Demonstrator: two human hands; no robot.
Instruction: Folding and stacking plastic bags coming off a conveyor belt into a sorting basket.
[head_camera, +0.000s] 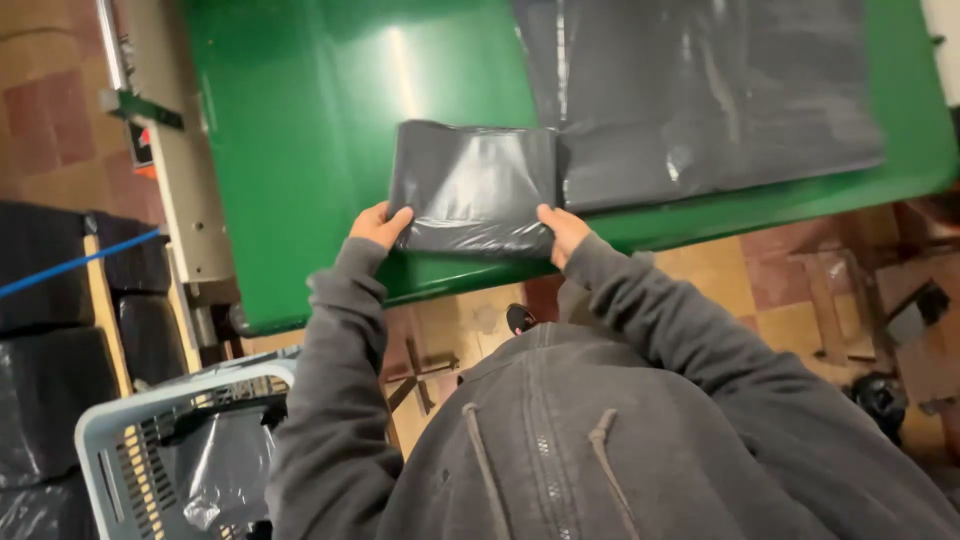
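Folded black plastic bags (473, 187), stacked in a flat rectangular bundle, sit at the near edge of a glossy green counter (300, 130), gripped at the two near corners by a person in a grey hooded sweatshirt (560, 440). Both the left hand (378, 224) and the right hand (561, 229) are closed on the bundle, thumbs pressed on top and fingers hidden beneath. Just beside the bundle a larger sheet of black plastic (700, 90) lies spread flat on the counter, while a pale blue slatted basket (175, 455) holding more black plastic stands on the floor at lower left.
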